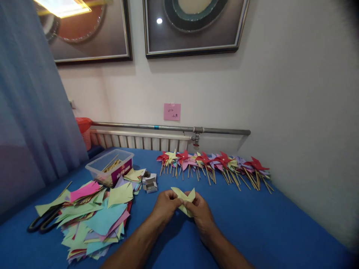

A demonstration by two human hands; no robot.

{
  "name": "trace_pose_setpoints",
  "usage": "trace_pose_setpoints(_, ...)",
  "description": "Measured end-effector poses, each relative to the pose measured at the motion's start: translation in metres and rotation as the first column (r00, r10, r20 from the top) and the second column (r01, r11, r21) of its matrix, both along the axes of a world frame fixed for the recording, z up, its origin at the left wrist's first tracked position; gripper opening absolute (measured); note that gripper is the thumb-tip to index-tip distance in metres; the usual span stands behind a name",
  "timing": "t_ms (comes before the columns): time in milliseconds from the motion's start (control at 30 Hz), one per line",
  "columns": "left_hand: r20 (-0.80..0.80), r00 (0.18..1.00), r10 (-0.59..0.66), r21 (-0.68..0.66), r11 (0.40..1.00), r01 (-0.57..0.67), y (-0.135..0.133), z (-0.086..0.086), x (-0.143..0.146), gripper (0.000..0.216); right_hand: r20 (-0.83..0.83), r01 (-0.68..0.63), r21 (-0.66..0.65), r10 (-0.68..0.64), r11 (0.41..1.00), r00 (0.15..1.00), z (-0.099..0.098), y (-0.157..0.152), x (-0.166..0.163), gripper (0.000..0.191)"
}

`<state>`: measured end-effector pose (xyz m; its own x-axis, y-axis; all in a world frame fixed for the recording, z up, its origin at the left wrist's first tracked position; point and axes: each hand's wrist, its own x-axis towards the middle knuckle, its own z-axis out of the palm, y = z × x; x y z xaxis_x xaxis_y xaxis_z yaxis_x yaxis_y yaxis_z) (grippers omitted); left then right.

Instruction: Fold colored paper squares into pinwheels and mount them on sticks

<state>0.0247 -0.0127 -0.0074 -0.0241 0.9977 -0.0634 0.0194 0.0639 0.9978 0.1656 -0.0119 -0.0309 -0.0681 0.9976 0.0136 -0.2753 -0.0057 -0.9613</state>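
Note:
Both my hands meet over the blue table (252,224), pinching a pale yellow-green cut paper piece (183,197) whose points stick up between them. My left hand (165,207) grips its left side with closed fingers. My right hand (200,211) holds the right side, fingers also closed on the paper. A row of finished paper pinwheels on wooden sticks (215,164) lies along the back of the table, beyond my hands.
A heap of coloured paper pieces (95,216) lies at the left, with black scissors (43,222) partly under it. A clear plastic box with sticks (110,166) and small grey boxes (150,183) stand behind it. A radiator and pipe (168,129) run along the wall.

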Motion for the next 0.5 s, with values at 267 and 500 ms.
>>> trace_pose_setpoints(267, -0.895, 0.319, 0.312, 0.282, 0.949, -0.139, 0.010, 0.028, -0.074, 0.026, -0.004, 0.050, -0.021, -0.051, 0.999, 0.999, 0.005, -0.001, 0.001, 0.038)
trace_pose_setpoints(500, -0.993, 0.063, 0.096, 0.092, 0.994, -0.063, 0.014, 0.023, -0.083, 0.039, 0.010, 0.042, -0.004, -0.042, 0.999, 0.999, 0.006, -0.004, 0.000, 0.036)
